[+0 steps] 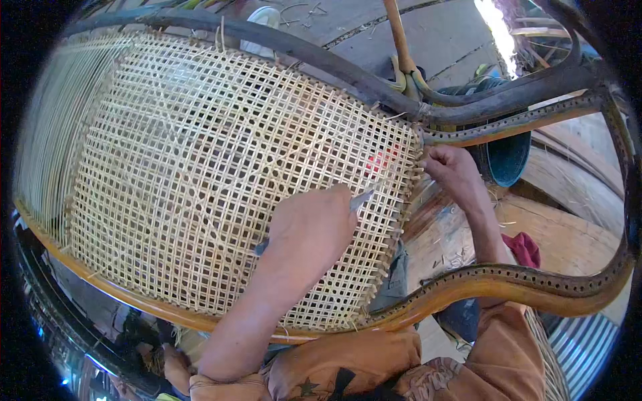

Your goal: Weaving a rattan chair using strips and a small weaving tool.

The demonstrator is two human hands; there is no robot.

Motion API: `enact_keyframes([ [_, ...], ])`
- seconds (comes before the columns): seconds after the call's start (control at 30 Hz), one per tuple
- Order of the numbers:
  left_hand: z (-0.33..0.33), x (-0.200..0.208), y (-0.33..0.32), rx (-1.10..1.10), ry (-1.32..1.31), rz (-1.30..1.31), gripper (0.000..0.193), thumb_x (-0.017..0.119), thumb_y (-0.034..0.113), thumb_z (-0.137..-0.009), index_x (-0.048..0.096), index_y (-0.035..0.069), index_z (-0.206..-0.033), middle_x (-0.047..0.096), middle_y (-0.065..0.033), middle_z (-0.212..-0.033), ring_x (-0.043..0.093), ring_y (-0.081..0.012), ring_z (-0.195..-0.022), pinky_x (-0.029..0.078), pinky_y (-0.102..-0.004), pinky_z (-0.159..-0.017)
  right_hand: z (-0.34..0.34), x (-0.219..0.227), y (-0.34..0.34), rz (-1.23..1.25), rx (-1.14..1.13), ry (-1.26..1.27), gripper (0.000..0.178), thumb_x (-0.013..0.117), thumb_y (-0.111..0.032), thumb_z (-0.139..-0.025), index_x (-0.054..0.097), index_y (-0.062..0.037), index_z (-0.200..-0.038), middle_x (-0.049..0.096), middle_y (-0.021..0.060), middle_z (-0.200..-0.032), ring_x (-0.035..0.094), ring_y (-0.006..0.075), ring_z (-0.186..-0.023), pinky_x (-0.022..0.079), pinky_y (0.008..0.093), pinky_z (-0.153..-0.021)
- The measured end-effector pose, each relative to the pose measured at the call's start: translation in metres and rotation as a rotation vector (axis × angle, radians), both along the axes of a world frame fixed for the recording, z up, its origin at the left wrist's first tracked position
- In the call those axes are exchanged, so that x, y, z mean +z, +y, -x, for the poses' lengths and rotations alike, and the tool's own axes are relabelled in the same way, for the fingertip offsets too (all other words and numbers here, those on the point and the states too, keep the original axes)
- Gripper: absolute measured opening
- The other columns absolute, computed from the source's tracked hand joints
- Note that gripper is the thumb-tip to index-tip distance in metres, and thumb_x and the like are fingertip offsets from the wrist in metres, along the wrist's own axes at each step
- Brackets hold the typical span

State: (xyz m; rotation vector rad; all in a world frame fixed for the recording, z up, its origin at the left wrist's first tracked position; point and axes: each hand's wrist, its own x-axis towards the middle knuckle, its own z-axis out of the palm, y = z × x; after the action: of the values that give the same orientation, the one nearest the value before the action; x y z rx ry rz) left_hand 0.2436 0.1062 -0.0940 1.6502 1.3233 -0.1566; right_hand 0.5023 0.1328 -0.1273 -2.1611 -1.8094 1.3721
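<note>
- Location: the woven cane panel (200,167) lay in front of you, stretched between the dark far rail (301,50) and the lighter near rail (147,304).
- Left hand (311,227): your fingers were wrapped around a pointed tool (362,200), its tip toward the panel's right side.
- Right hand (455,175): your fingers were bent in at the panel's right edge, near its far corner; whether they pinched a strand, you could not be shown from this view.
- Handling, as judged: the panel was light, springy and fairly taut; single strips were thin, smooth and liable to split under a sharp point. The rails appeared stiff and much heavier.
- Hold, as judged: you were best served gripping the rails or the curved frame end (535,279) on the right, with its row of holes, and taking strips singly near the border. The loose parallel strands (47,134) at far left offered poor purchase.
- Surface: wooden boards (562,230) showed beyond the panel on the right, with a red cloth (523,249) near your right forearm.
- Room: a dark bucket (508,160) stood at right, past your right hand; scraps littered the grey floor (361,33) on the far side, and corrugated sheet (588,354) showed at near right.
</note>
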Motion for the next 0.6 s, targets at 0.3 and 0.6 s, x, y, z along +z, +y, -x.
enact_keyframes([
  [0.3, 0.005, -0.004, -0.002, 0.012, -0.034, -0.029, 0.02, 0.05, 0.022, -0.082, 0.056, 0.003, -0.08, 0.061, -0.0169, -0.07, 0.06, -0.0356, -0.068, 0.047, -0.0472, -0.063, 0.021, 0.01, 0.032, 0.36, -0.068, -0.171, 0.012, 0.057, -0.01, -0.075, 0.054, -0.0019, -0.066, 0.045, -0.0009, -0.051, 0.039, 0.0087, -0.036, 0.034, 0.026, -0.034],
  [0.6, 0.0, -0.009, -0.002, 0.027, -0.01, -0.024, 0.024, 0.049, 0.025, -0.083, 0.059, 0.004, -0.078, 0.06, -0.0182, -0.071, 0.059, -0.037, -0.07, 0.045, -0.048, -0.065, 0.017, 0.001, 0.021, 0.192, 0.023, -0.103, 0.02, 0.059, -0.014, -0.079, 0.051, -0.0048, -0.063, 0.041, -0.0014, -0.05, 0.037, 0.0089, -0.036, 0.03, 0.0261, -0.033],
])
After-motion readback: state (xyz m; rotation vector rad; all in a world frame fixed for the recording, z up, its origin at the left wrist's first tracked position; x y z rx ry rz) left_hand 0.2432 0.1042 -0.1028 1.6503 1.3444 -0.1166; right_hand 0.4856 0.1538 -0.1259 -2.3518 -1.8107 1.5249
